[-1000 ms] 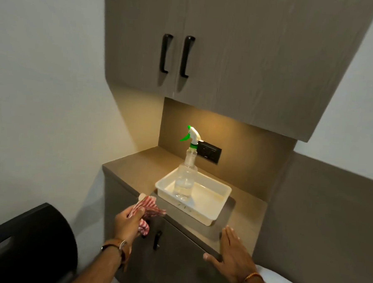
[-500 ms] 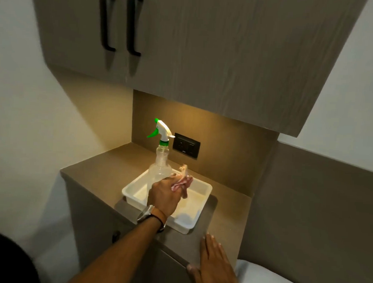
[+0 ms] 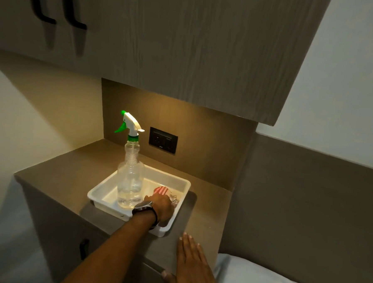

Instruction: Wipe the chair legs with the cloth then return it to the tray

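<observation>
Striped crumpled cloth (image 3: 164,192) in white plastic tray (image 3: 105,190), left hand (image 3: 161,207) grip unclear, right hand (image 3: 193,269) flat, fingers spread.

Hands: two, the left hand (image 3: 162,207) inside the tray and the right hand (image 3: 193,269) flat on the counter edge
Trays: one white tray (image 3: 105,189)
Cloths: one red-and-white striped cloth (image 3: 161,191), lying in the tray under the left hand
Spray bottles: one clear spray bottle (image 3: 130,179) with a green-and-white trigger head, upright in the tray
Wristwatches: one wristwatch (image 3: 144,208), on the left wrist
Socket plates: one black socket plate (image 3: 163,140) on the back panel
Upper cabinet handles: two black upper handles (image 3: 58,7), side by side
Lower cabinet handles: one lower handle (image 3: 84,247)
Counters: one brown counter (image 3: 67,167)
</observation>
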Demonstrator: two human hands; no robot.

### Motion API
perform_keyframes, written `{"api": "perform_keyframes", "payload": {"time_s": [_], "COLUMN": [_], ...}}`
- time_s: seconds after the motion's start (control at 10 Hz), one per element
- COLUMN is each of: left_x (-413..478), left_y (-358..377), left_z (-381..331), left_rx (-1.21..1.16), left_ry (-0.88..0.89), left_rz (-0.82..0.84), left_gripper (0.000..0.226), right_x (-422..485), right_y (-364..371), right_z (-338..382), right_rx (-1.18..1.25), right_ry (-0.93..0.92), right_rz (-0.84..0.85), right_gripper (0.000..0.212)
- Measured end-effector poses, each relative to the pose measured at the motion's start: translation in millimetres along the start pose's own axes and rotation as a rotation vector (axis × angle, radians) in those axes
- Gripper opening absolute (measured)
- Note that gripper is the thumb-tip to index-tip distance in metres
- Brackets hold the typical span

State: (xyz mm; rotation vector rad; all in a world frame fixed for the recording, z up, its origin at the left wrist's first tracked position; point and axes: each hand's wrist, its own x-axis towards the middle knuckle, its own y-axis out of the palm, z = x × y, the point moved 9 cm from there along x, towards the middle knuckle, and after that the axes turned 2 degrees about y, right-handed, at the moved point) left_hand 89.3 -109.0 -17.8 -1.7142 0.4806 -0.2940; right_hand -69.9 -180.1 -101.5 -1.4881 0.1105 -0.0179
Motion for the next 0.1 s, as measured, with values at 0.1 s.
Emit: {"api": "perform_keyframes", "payload": {"time_s": [0.1], "left_x": [-19.0], "left_y": [-24.0], "left_z": [-2.8], "left_rx": [-0.11], "left_ry": [0.089], "left_rz": [-0.081], "left_gripper": [0.034], "right_x": [-3.2], "right_y": [-19.7], "right_z": [2.6], "right_rx": [-0.018], "right_ry": [-0.001], "right_rz": [-0.13], "right_gripper": [0.101]}}
